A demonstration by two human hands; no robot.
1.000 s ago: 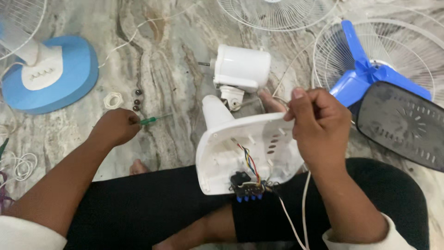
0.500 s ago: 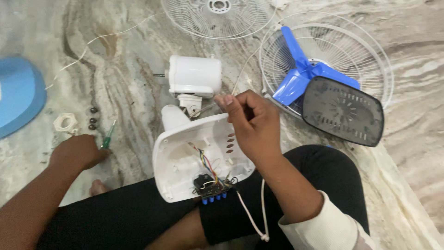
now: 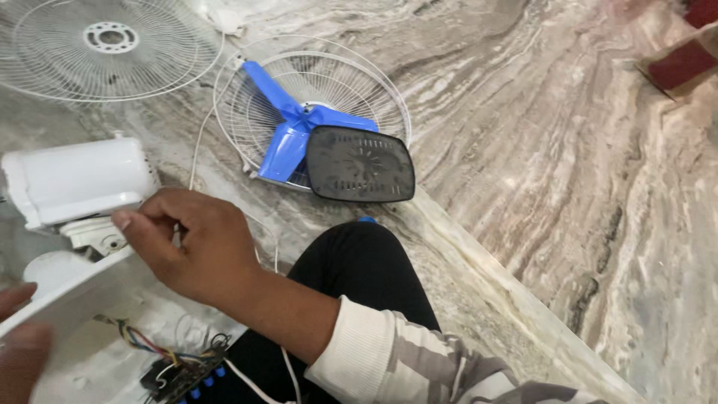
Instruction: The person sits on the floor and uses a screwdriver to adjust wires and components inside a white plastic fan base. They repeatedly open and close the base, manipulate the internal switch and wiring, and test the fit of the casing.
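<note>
My right hand (image 3: 196,251) is curled at the upper rim of the open white fan base housing (image 3: 71,295), thumb and forefinger pinched on that rim. Right behind the fingers lies the white motor housing (image 3: 75,179) on its neck joint (image 3: 96,233). Coloured wires (image 3: 138,340) run inside the base down to a small circuit board with blue buttons (image 3: 187,376). My left hand (image 3: 19,333) shows only as a blurred sliver at the left edge, against the side of the base housing. Its fingers are out of frame.
A blue fan blade (image 3: 295,127) lies on a white wire grille (image 3: 329,78), with a black oval cover (image 3: 360,164) leaning on it. A second grille (image 3: 105,45) lies at the top left. A white cord (image 3: 198,150) trails over the marble floor (image 3: 568,224). My black-trousered knee (image 3: 359,269) is at the centre.
The view has swung right, so the blue stand base and the screws have left the frame. My left hand has come off the floor by the green screwdriver to the base housing. My right hand stays on the rim.
</note>
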